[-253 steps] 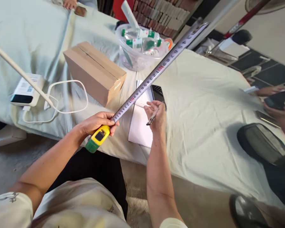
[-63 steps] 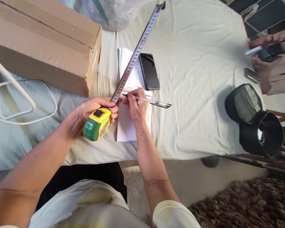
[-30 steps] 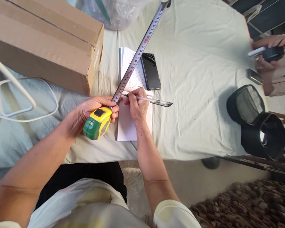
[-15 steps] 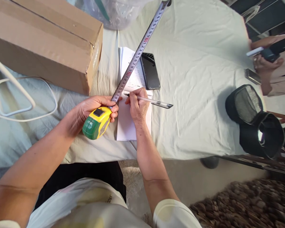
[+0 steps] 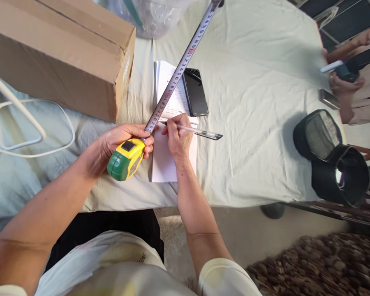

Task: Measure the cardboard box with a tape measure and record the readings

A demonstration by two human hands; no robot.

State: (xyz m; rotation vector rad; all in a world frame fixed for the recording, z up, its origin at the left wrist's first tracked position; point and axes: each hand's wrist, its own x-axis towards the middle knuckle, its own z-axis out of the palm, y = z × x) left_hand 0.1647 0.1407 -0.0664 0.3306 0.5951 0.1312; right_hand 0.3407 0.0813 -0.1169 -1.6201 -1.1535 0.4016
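Observation:
My left hand (image 5: 123, 137) is closed around the front of a yellow and green tape measure (image 5: 126, 159), by the mouth of the case. Its metal blade (image 5: 179, 72) is pulled out and runs up and to the right, crossing over the notepad. A clear pen with a dark tip (image 5: 200, 131) is pinched in my right hand (image 5: 179, 135). The pen's tip is at the upper part of the blank white page of the notepad (image 5: 165, 164). A black phone (image 5: 195, 92) lies on the notepad's upper printed sheet, partly beside it.
A cardboard box (image 5: 64, 61) takes up the left back, with a white cable (image 5: 33, 154) before it. A clear plastic container (image 5: 151, 18) stands behind. Right, an open black case (image 5: 317, 135) lies near the cloth's edge. Another person's hand (image 5: 347, 84) holds a dark device.
The pen has shifted slightly, its rear end a little to the left. At the right, the other person's far hand has risen away from the dark device. My left hand has stayed still.

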